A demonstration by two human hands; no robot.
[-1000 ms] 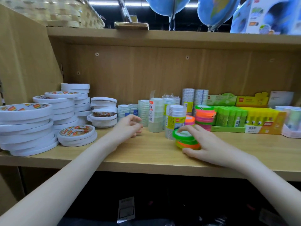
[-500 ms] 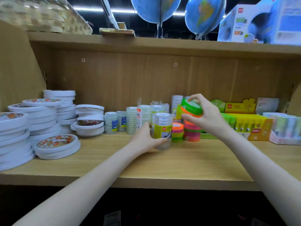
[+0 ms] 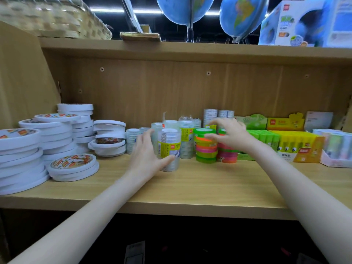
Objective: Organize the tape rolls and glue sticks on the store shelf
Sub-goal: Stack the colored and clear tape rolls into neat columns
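**Shelf inspection: tape and glue section**

Wooden store shelf [image 3: 190,187] with a plain backboard carries the stock. On the board above stand a woven basket [image 3: 47,18], two globes [image 3: 242,14] and a boxed globe [image 3: 304,23].

Far left: flat white tape rolls [image 3: 24,153] in several stacks, some uneven, with a short stack [image 3: 73,166] lying forward of them and a loose, tilted pile [image 3: 108,141] just to its right.

Next come wrapped sleeves of clear tape rolls [image 3: 133,140], standing upright toward the back.

My left hand [image 3: 146,155] grips one clear tape sleeve [image 3: 169,147], the one with the yellow label; thumb curled across its lower front, fingers round its left side. It stands upright on the shelf, forward of the other sleeves.

Just beside it stands a stack of neon tape rolls [image 3: 205,147], green roll on top. My right hand [image 3: 230,134] hovers at that top roll, fingers spread and lightly bent; I cannot tell whether they touch it. A second neon stack [image 3: 226,155] stands partly hidden behind this hand.

Right: green glue sticks [image 3: 264,138] in a tray, then a yellow glue stick box [image 3: 299,145], then a pale display box [image 3: 335,149] at the edge.
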